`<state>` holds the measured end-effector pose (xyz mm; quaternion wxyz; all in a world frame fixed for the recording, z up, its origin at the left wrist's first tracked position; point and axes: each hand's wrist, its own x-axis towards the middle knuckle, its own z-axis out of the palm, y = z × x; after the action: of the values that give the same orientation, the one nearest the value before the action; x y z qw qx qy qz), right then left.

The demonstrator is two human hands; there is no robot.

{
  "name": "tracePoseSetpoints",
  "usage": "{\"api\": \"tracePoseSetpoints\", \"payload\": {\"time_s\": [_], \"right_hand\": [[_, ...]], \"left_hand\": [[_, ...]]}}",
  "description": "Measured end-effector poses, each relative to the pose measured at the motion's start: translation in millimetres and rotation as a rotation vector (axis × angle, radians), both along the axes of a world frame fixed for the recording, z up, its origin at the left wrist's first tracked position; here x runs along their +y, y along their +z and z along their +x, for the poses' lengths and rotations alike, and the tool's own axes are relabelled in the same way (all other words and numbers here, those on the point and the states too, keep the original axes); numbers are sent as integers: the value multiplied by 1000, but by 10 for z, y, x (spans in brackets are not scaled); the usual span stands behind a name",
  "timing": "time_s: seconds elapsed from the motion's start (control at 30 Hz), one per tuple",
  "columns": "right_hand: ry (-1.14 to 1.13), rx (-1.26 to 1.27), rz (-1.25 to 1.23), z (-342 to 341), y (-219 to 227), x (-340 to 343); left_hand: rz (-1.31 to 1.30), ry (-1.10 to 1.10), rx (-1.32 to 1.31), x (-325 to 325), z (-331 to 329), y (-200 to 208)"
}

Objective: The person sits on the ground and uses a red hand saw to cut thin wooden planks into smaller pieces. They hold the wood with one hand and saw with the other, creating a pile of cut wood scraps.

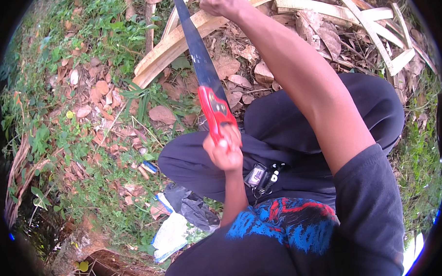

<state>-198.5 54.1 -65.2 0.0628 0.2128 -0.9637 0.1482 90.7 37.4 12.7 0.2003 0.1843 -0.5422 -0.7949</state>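
A hand saw with a red handle and dark blade is in my left hand, whose fingers are closed around the grip. Its blade points away from me and crosses over a pale wooden batten. The tip runs out at the top edge, and I cannot tell whether the teeth touch the wood. My right arm stretches across to the far side. There my right hand is closed on the batten, right of the blade, partly cut off by the picture's edge.
Several pale wooden strips lie over dry leaves at the far right. My folded legs are close below the batten. Left of me, a crumpled dark cloth and a white plastic bag lie on the grass. A cut log is at near left.
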Motion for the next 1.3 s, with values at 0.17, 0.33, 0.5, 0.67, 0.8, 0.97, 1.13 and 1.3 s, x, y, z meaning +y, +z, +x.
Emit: {"api": "tracePoseSetpoints", "payload": {"time_s": [0.17,0.33,0.5,0.67,0.8,0.97,1.13,1.3], "right_hand": [[113,-192,-33,201,201,-144],[55,-79,5,-77,2,29],[37,-309,37,113,176,-61],[55,-329,15,17,245,77],[73,-291,97,36,150,28],[164,-102,-119,250,252,292],[315,41,-210,556,187,883],[194,99,-160,561,136,738]], "left_hand": [[-369,289,-170,-542,-496,-502],[43,-33,40,6,45,26],[-44,125,-98,-282,-599,-4],[-106,56,-91,72,218,57],[-9,12,-114,238,947,420],[6,-35,-119,236,799,450],[69,55,-99,24,1031,159],[10,-71,26,56,981,296]]}}
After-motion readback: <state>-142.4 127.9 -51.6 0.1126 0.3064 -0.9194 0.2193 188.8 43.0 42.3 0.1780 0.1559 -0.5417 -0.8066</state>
